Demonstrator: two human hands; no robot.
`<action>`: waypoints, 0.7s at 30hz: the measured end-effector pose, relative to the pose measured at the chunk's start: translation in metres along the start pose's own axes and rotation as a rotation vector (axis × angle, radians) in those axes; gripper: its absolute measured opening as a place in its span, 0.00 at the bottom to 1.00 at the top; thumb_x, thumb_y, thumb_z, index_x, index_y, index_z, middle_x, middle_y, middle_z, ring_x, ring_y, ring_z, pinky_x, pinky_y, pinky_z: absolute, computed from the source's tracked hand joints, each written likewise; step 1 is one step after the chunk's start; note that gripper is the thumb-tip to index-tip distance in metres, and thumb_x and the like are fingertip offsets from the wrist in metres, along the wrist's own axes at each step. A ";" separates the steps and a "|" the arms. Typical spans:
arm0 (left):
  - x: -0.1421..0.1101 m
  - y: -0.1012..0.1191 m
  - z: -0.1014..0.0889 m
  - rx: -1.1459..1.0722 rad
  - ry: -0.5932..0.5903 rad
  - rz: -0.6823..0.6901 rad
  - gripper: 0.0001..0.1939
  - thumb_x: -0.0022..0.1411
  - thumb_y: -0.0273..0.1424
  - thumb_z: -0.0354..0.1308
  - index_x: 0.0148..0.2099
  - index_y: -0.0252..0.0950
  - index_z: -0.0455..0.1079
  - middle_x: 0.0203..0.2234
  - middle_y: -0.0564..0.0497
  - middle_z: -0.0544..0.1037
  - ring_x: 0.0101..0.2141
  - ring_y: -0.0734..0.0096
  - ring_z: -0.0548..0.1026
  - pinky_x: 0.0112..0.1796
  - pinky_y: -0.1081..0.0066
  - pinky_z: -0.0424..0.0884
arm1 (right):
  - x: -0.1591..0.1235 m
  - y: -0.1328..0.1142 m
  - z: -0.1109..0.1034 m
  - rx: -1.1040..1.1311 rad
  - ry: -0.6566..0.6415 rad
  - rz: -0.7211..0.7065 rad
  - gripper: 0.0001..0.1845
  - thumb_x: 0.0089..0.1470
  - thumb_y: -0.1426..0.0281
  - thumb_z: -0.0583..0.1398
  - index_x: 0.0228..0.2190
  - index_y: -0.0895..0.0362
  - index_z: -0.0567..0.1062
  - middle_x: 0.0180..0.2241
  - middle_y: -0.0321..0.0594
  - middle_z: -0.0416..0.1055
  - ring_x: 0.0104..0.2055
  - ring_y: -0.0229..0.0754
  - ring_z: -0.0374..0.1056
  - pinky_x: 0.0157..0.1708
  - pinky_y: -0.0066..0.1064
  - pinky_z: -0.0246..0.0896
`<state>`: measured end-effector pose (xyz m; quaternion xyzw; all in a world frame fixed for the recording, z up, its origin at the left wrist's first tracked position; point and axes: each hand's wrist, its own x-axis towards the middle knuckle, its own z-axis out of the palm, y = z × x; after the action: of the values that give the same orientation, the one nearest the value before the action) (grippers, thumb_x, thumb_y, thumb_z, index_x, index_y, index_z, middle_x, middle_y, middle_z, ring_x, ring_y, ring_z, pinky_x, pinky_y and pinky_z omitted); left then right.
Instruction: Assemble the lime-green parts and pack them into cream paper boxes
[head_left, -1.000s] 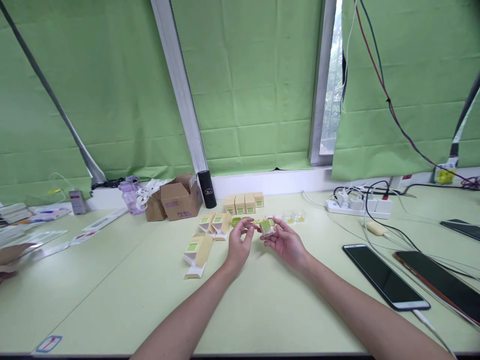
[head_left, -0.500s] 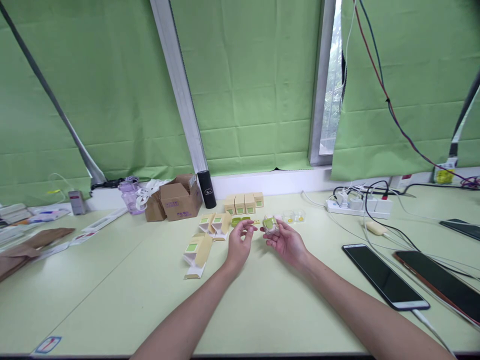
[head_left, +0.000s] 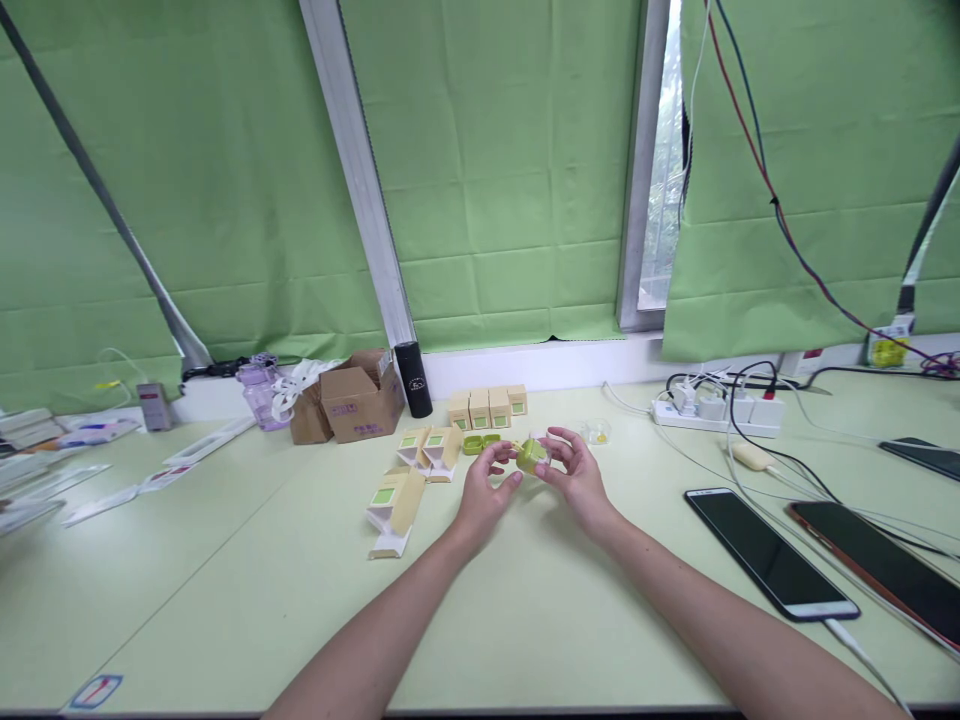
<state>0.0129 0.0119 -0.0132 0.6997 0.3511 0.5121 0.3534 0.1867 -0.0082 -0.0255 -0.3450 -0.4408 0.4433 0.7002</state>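
Note:
A small green case (head_left: 531, 456) is held up just above the table, between my two hands. Clear plastic shows along its right side. My right hand (head_left: 583, 482) grips the case from the right, thumb below and fingers curved over the top. From the left, the fingertips of my left hand (head_left: 484, 492) close on its edge, though the exact contact is too small to make out. Behind my left hand, a bright green open case (head_left: 481, 443) lies on the table. A clear plastic tray (head_left: 596, 432) with a yellow bit inside sits beyond my right hand.
Tan cartons with green labels (head_left: 480, 408) stand in a row behind; open cartons (head_left: 396, 500) lie to the left. Further back are a cardboard box (head_left: 361, 400) and a black cylinder (head_left: 413, 380). Phones (head_left: 771, 552), cables and a power strip (head_left: 718, 412) occupy the right.
My left hand has come to the small green case, and my right hand has turned around it. The brown paper-like item at the far left has gone from view.

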 end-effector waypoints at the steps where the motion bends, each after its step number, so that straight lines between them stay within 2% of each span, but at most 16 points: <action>1: 0.000 0.000 0.000 0.011 0.003 -0.001 0.23 0.58 0.32 0.67 0.56 0.39 0.71 0.51 0.43 0.80 0.51 0.56 0.76 0.49 0.59 0.70 | -0.001 -0.001 0.001 -0.023 -0.002 -0.016 0.38 0.36 0.66 0.76 0.49 0.49 0.70 0.50 0.45 0.77 0.53 0.53 0.71 0.48 0.45 0.70; 8: -0.001 0.000 0.002 0.030 0.004 -0.004 0.28 0.53 0.26 0.69 0.57 0.40 0.71 0.53 0.43 0.79 0.53 0.55 0.75 0.50 0.58 0.69 | -0.005 -0.003 0.004 -0.038 -0.078 -0.016 0.38 0.38 0.69 0.74 0.51 0.48 0.68 0.50 0.43 0.77 0.46 0.49 0.75 0.45 0.42 0.71; 15: -0.002 -0.002 0.002 0.092 0.000 0.024 0.25 0.56 0.28 0.69 0.57 0.42 0.75 0.54 0.43 0.78 0.55 0.55 0.74 0.53 0.57 0.69 | -0.004 0.005 0.001 -0.023 -0.119 0.030 0.35 0.39 0.70 0.72 0.50 0.47 0.69 0.48 0.41 0.78 0.54 0.52 0.72 0.49 0.46 0.70; 18: -0.003 -0.004 0.001 0.148 0.010 0.025 0.25 0.54 0.26 0.69 0.55 0.43 0.77 0.51 0.44 0.79 0.53 0.55 0.74 0.53 0.56 0.69 | -0.001 0.010 -0.003 -0.065 -0.100 0.044 0.31 0.39 0.72 0.68 0.48 0.48 0.70 0.46 0.41 0.78 0.53 0.53 0.72 0.49 0.47 0.69; 21: -0.003 -0.006 0.001 0.203 0.008 0.008 0.25 0.51 0.23 0.69 0.52 0.43 0.79 0.49 0.45 0.80 0.53 0.52 0.73 0.56 0.52 0.67 | 0.004 0.013 -0.008 -0.137 -0.026 0.028 0.29 0.38 0.73 0.64 0.46 0.48 0.72 0.45 0.40 0.78 0.51 0.52 0.71 0.49 0.48 0.67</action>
<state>0.0123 0.0122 -0.0201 0.7313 0.3998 0.4780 0.2774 0.1915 -0.0005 -0.0384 -0.3925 -0.4740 0.4264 0.6630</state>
